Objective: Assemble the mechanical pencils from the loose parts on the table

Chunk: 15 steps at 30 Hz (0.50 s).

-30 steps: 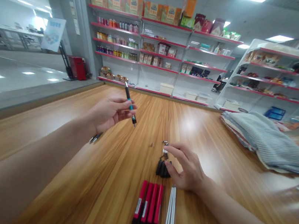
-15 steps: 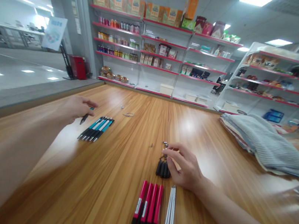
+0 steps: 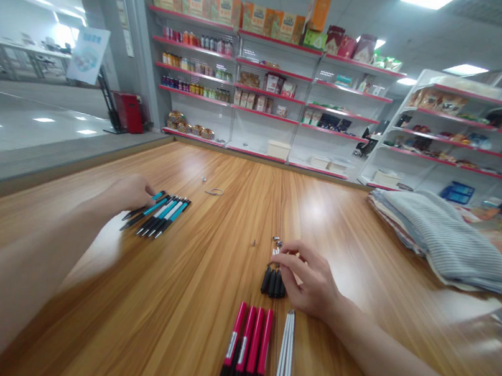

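My left hand [image 3: 133, 193] has its fingers closed on a blue and black pen [image 3: 134, 213] at the left end of a row of similar pens [image 3: 166, 218]. Their metal tips point toward me. Loosely curled, my right hand [image 3: 308, 278] rests on the table over several black pen grips [image 3: 272, 282], partly hiding them. Its thumb and index finger are apart, and I see nothing held. Small metal parts [image 3: 277, 240] lie just beyond its fingertips. Nearer to me are several pink pen barrels [image 3: 253, 345] with black ends and a bundle of thin white refills [image 3: 285, 366].
On the wooden table [image 3: 168, 301] lie a thin loop [image 3: 214, 191], a tiny metal piece [image 3: 204, 179] and a small pointed part [image 3: 253, 243]. Folded striped cloth [image 3: 446, 236] is stacked at the right. Stocked shelves [image 3: 269, 95] stand behind the table.
My left hand has lowered its pen from slightly above the table down beside the row. The leftmost pen of the row now lies more slanted. My right hand has hardly moved.
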Available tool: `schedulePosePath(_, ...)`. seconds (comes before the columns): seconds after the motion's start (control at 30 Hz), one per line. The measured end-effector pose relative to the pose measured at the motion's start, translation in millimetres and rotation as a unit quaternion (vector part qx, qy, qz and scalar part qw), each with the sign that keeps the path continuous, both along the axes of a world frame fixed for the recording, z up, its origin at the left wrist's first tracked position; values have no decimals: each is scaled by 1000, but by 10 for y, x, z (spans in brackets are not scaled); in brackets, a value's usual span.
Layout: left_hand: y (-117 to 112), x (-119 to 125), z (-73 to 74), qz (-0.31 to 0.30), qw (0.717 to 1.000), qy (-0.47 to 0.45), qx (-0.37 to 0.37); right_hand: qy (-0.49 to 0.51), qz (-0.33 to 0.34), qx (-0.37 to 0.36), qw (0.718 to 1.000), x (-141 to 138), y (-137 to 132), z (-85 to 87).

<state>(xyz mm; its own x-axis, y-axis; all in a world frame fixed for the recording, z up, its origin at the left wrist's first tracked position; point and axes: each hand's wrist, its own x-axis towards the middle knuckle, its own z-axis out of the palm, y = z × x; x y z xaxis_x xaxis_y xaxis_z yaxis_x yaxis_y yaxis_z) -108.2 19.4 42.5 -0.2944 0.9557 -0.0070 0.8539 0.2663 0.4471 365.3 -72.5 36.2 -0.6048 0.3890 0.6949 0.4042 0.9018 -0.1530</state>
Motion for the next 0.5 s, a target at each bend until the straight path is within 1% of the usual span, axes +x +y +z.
schedulePosePath(0.13,6,5,4,15,998,16,-58,1,1,-3,1000,5,0,-4)
schedulePosePath(0.27,-6,46,-6,21,995,7,-94,-1,5,-6,1000,4,0,-11)
schedulePosePath(0.4,2,62,-15,16,994,3,-106,-3,7,-8,1000,5,6,-19)
schedulePosePath(0.5,2,67,-23,8,995,13,-99,-2,12,-6,1000,4,4,-8)
